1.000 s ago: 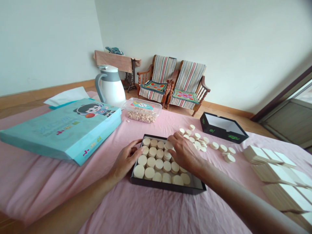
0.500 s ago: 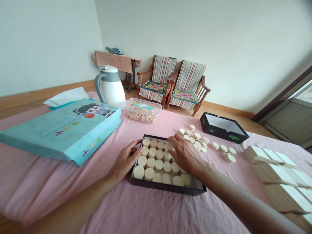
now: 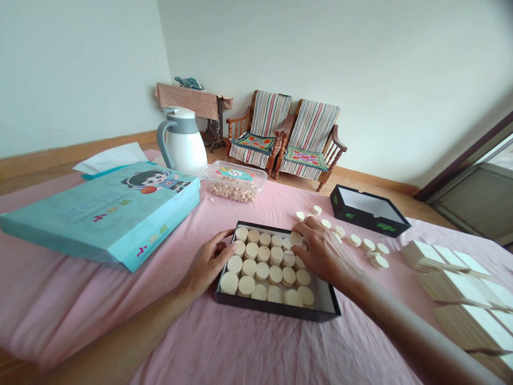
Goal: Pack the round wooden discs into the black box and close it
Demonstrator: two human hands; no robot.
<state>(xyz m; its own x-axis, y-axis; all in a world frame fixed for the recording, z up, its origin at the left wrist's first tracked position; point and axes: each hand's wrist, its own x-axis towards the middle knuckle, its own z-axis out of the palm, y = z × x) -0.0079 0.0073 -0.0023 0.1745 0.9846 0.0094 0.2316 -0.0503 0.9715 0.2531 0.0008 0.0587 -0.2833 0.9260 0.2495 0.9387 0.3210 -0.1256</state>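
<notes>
A shallow black box (image 3: 276,309) lies on the pink cloth, with rows of pale round wooden discs (image 3: 262,271) stacked in it. At the box's left side my left hand (image 3: 210,262) is closed on the wall, its thumb over the rim and its other fingers outside. Over the far right part of the box is my right hand (image 3: 320,250), thumb and fingers pinching a pale wooden disc (image 3: 296,238). Beyond this hand more loose discs (image 3: 354,240) lie scattered on the cloth, some of them hidden behind it.
An open black lid or tray (image 3: 371,208) sits at the back right. Stacks of pale flat blocks (image 3: 460,289) stand at the right. On the left are a light-blue carton (image 3: 100,214), a white jug (image 3: 186,144) and a clear tub of nuts (image 3: 234,182). Two armchairs (image 3: 284,133) stand behind.
My right hand has shifted right and slightly back along the box's far side, uncovering discs there. My left hand keeps its hold on the box wall.
</notes>
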